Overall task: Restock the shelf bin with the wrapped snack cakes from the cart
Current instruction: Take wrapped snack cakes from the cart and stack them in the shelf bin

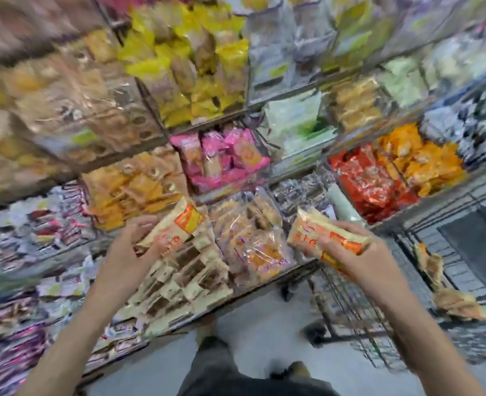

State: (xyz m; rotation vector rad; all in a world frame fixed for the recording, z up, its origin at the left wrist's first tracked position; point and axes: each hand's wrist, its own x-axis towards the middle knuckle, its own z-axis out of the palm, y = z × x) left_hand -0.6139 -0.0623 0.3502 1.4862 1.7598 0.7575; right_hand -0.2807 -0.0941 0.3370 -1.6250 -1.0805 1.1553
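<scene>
**— Where are you in the restock?**

Partway, I'd judge. Nearest to me, my left hand [138, 238] has its fingers curled round one wrapped snack cake [176, 228], tan wrapper with an orange label, held just above the near end of the shelf bin [184, 284]. My right hand [347, 252] grips a second cake [324, 238] the same way, thumb on top, fingers underneath. That one hangs over the gap between the shelf and the cart [350, 307], to the right of the bin.

**— So neither is down yet?**

No. Both are in the air. The left one looks closest to going in; the right has to travel left across to the bin.

**— How full is the bin?**

It already holds a good spread of tan packets, though the blur keeps me from telling how deep they lie. There seems to be room at its far end, below my left hand.

**— And the cart?**

On the right, a few similar packets [459, 302] lie on it, so more trips remain. I can't see into its basket.

**— Anything behind?**

Farther off, a bin of clear-wrapped pastries [253, 238], then pink packets [221, 161] and red ones [370, 184] on the shelf above.
</scene>
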